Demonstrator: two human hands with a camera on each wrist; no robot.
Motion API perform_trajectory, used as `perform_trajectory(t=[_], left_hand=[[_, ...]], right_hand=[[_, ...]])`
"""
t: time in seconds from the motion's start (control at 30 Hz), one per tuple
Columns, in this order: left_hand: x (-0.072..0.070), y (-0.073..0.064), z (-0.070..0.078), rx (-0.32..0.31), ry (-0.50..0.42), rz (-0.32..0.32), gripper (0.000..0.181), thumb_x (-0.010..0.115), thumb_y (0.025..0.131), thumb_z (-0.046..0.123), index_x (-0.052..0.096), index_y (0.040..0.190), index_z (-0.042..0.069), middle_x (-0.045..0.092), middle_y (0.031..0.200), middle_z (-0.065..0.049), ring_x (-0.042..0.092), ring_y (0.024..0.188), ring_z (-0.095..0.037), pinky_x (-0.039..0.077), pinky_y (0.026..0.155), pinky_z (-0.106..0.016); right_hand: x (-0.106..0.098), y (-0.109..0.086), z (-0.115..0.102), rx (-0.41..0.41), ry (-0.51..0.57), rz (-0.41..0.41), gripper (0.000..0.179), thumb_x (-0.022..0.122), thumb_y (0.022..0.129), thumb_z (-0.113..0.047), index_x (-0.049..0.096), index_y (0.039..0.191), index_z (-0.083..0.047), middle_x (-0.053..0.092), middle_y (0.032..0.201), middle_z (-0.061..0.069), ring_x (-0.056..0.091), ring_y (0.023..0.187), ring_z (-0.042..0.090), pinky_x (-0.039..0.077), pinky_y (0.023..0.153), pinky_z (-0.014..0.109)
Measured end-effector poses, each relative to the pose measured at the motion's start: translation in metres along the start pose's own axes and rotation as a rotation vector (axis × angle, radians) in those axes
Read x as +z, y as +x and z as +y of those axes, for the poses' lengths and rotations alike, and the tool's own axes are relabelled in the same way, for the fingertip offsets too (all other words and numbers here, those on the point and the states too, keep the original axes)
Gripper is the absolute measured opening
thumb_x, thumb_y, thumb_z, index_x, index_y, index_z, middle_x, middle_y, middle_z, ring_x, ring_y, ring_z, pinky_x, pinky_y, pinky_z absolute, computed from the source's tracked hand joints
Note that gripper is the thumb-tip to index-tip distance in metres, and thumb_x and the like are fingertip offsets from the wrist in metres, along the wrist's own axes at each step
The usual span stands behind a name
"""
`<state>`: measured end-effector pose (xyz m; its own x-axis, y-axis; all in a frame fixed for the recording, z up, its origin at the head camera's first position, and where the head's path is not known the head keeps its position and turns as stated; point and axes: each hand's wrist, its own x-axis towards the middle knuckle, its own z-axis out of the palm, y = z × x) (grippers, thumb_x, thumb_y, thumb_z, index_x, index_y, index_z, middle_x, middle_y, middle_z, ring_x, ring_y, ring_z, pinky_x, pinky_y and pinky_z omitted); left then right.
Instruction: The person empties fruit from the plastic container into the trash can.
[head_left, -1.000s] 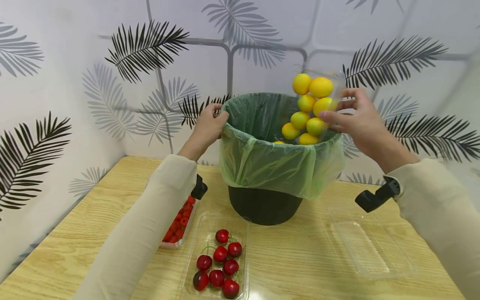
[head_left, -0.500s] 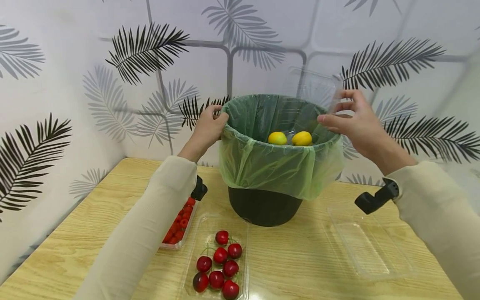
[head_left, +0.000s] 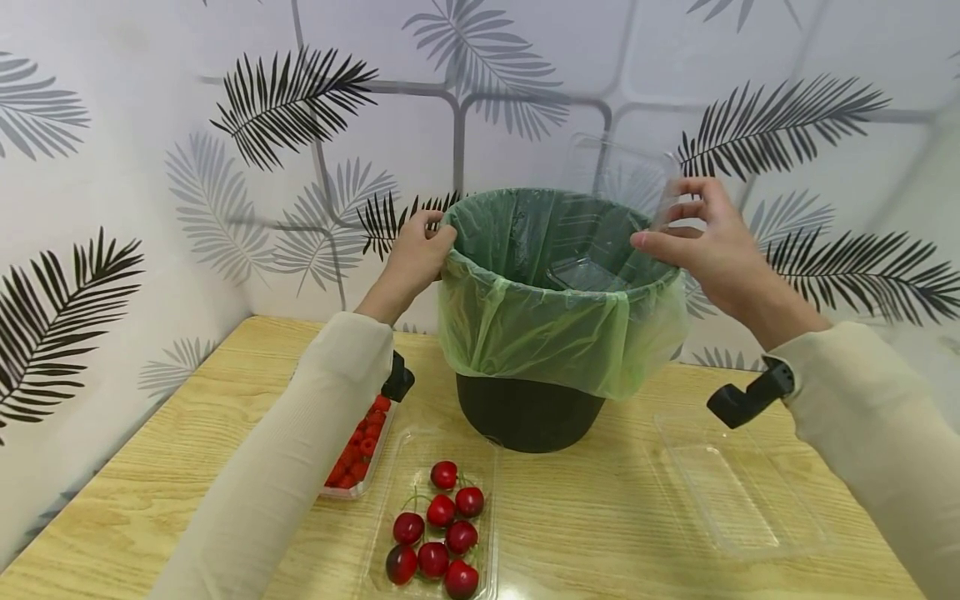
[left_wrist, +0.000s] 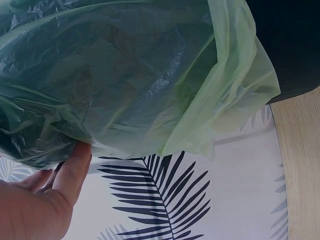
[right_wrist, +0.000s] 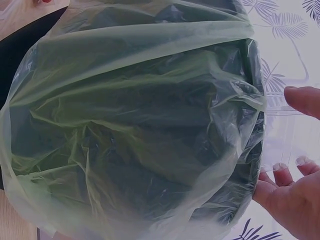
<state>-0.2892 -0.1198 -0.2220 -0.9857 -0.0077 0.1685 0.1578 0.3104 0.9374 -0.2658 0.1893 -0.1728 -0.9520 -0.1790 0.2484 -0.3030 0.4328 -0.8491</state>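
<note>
A black trash can (head_left: 528,412) with a green bag liner (head_left: 555,333) folded over its rim stands on the table. My left hand (head_left: 415,254) holds the rim at the left, its fingers against the liner (left_wrist: 145,95) in the left wrist view. Above the right side of the opening, my right hand (head_left: 712,237) grips a clear plastic container (head_left: 630,171) by its side, thumb on one face and fingers on the other. That container is tilted down into the can, and no fruit shows in it. Clear plastic (head_left: 585,273) also shows inside the can; whether it is a separate piece I cannot tell.
A clear container of dark red cherries (head_left: 441,508) lies in front of the can. To its left, a tray of raspberries (head_left: 360,450) is partly hidden by my left sleeve. Another clear container (head_left: 731,492) lies at the right. A patterned wall (head_left: 525,50) stands behind.
The yellow fruits have slid out of the tilted container down into the trash can and out of sight. Both hands have stayed almost in place.
</note>
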Motion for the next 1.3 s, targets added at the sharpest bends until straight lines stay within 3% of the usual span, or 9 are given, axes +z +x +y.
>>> perform_trajectory(t=[0.23, 0.53, 1.07, 1.3], left_hand=[[0.001, 0.0, 0.001, -0.002, -0.021, -0.01, 0.051, 0.038, 0.098, 0.024, 0.032, 0.147, 0.01, 0.046, 0.122, -0.013, 0.047, 0.092, -0.016, 0.05, 0.088, -0.038], [0.0, -0.001, 0.002, 0.012, -0.015, -0.012, 0.051, 0.038, 0.098, 0.025, 0.032, 0.147, 0.009, 0.046, 0.121, -0.013, 0.046, 0.091, -0.017, 0.05, 0.087, -0.038], [-0.001, -0.001, 0.001, -0.008, -0.001, -0.016, 0.052, 0.038, 0.098, 0.026, 0.03, 0.148, 0.01, 0.045, 0.131, -0.016, 0.049, 0.104, -0.022, 0.049, 0.094, -0.042], [-0.001, -0.002, 0.002, -0.005, -0.006, -0.014, 0.052, 0.038, 0.098, 0.026, 0.031, 0.147, 0.01, 0.045, 0.129, -0.015, 0.049, 0.1, -0.021, 0.05, 0.091, -0.041]], right_hand=[[-0.002, -0.001, -0.002, -0.01, 0.038, 0.007, 0.062, 0.067, 0.088, -0.018, 0.025, 0.134, -0.02, 0.036, 0.112, -0.003, 0.053, 0.101, 0.007, 0.049, 0.078, 0.018], [-0.008, -0.001, -0.009, -0.064, 0.277, 0.034, 0.057, 0.071, 0.083, -0.005, 0.033, 0.123, -0.02, 0.035, 0.111, 0.004, 0.055, 0.095, 0.011, 0.053, 0.073, 0.018], [-0.027, -0.004, -0.02, -0.143, 0.48, 0.1, 0.056, 0.069, 0.082, 0.005, 0.037, 0.122, -0.017, 0.035, 0.112, 0.005, 0.06, 0.091, 0.013, 0.056, 0.072, 0.02], [-0.042, -0.005, -0.026, -0.165, 0.637, 0.131, 0.055, 0.065, 0.082, 0.012, 0.038, 0.122, -0.015, 0.034, 0.115, 0.007, 0.062, 0.091, 0.017, 0.057, 0.076, 0.025]])
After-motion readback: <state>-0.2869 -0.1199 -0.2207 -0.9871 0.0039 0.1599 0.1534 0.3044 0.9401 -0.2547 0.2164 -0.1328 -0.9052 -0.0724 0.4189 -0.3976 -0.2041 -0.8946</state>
